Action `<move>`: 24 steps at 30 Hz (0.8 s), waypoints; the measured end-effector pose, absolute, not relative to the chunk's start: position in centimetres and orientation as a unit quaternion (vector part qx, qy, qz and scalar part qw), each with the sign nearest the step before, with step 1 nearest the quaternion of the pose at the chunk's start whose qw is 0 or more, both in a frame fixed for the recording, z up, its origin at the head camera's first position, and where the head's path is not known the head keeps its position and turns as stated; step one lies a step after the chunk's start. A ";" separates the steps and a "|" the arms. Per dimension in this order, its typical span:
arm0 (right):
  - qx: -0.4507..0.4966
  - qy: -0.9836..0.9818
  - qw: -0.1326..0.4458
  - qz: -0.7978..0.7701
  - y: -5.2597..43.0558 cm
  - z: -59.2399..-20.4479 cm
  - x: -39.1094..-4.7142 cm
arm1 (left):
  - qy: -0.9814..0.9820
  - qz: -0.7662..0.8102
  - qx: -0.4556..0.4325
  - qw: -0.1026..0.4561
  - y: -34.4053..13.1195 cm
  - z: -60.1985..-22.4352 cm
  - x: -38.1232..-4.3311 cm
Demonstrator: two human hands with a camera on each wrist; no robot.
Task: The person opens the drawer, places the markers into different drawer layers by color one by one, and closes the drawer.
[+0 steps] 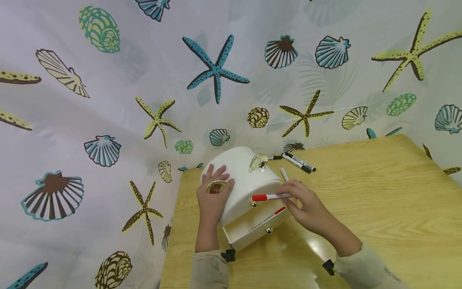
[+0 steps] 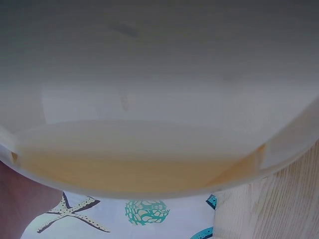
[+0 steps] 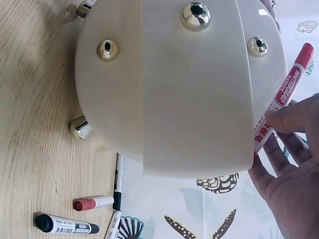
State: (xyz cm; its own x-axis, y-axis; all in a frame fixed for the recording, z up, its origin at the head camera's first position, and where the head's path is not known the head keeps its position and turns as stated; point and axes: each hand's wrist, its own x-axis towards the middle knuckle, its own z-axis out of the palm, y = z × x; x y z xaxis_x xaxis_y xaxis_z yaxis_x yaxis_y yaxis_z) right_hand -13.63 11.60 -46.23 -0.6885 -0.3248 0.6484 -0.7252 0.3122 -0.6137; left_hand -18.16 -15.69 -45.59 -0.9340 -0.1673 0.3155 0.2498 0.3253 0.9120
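Observation:
A white round-topped drawer box (image 1: pixel 242 168) with gold-coloured knobs and legs stands on the table. Its lower drawer (image 1: pixel 249 241) is pulled out, and a red-ended marker (image 1: pixel 279 210) lies inside. My left hand (image 1: pixel 212 206) rests on the curved top with fingers spread, around a gold-rimmed fitting (image 1: pixel 216 187). My right hand (image 1: pixel 308 208) pinches a red whiteboard marker (image 1: pixel 267 197) above the drawer, red cap towards the left. In the right wrist view this marker (image 3: pixel 291 82) slants beside the box, held between thumb and fingers. The left wrist view shows mostly blurred white surface.
Several black-capped markers (image 1: pixel 298 162) lie behind the box near the table's back edge. Another marker (image 1: pixel 284 174) lies close to its right side; a red-capped marker (image 3: pixel 85 204) shows there in the right wrist view. A shell-patterned cloth (image 1: pixel 216 120) hangs behind the wooden table (image 1: pixel 379 192).

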 end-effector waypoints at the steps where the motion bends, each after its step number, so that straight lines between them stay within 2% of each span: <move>1: 0.336 -0.783 0.204 0.482 11.6 -46.6 -13.8 | -0.794 -0.580 -0.026 0.181 -15.7 -45.5 -18.2; 4: 0.335 -0.786 0.196 0.482 11.5 -47.6 -14.1 | -0.794 -0.580 -0.027 0.182 -15.6 -45.4 -18.2; 15: 0.305 -0.804 0.171 0.481 11.8 -47.5 -13.7 | -0.786 -0.587 -0.036 0.188 -15.7 -45.4 -18.2; 24: 0.298 -0.803 0.189 0.481 12.4 -47.5 -13.8 | -0.793 -0.580 -0.032 0.185 -15.6 -45.4 -18.4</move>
State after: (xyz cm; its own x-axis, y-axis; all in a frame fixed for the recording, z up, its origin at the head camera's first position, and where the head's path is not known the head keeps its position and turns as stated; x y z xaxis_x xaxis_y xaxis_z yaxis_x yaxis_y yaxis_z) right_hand -13.77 12.37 -47.53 -0.7512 -0.2968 0.5896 -0.6599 0.3599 -0.6596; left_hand -18.38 -15.58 -45.41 -0.9295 -0.1647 0.3300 0.2647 0.3253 0.9078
